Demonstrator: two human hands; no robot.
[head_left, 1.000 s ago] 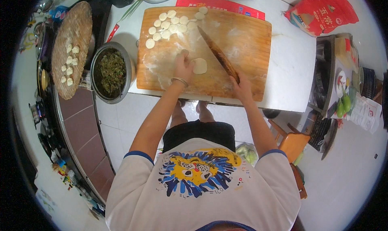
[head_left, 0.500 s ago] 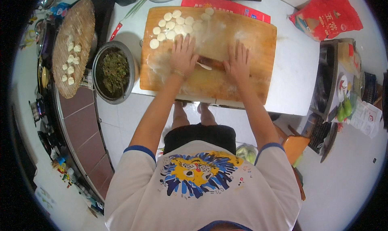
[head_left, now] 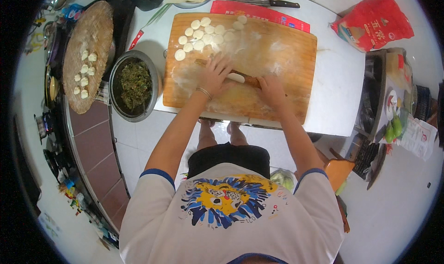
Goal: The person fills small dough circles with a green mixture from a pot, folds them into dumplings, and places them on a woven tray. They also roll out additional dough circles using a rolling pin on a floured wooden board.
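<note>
A wooden rolling pin [head_left: 251, 81] lies slantwise across the middle of a floured wooden board [head_left: 286, 60]. My right hand [head_left: 272, 92] is closed round its right end, fingers curled. Over the pin's left part rests my left hand [head_left: 217, 71], its fingers stretched out and its palm down. A small white dough piece [head_left: 237, 77] lies against the pin between the hands, close to the left thumb; part of it is hidden. Several flattened dough rounds [head_left: 198, 45] are spread over the board's far left, beyond the left hand.
A metal bowl of chopped green filling [head_left: 156, 86] stands left of the board. Further left, a woven tray [head_left: 95, 30] carries several dumplings. Knives [head_left: 283, 4] and a red sheet [head_left: 296, 24] lie behind the board. At the far right sits a red bag [head_left: 374, 23].
My right hand has gone from flat, stretched fingers to a curled hold on the pin's end. My left hand has shifted slightly right and nearer. More of the dough piece shows.
</note>
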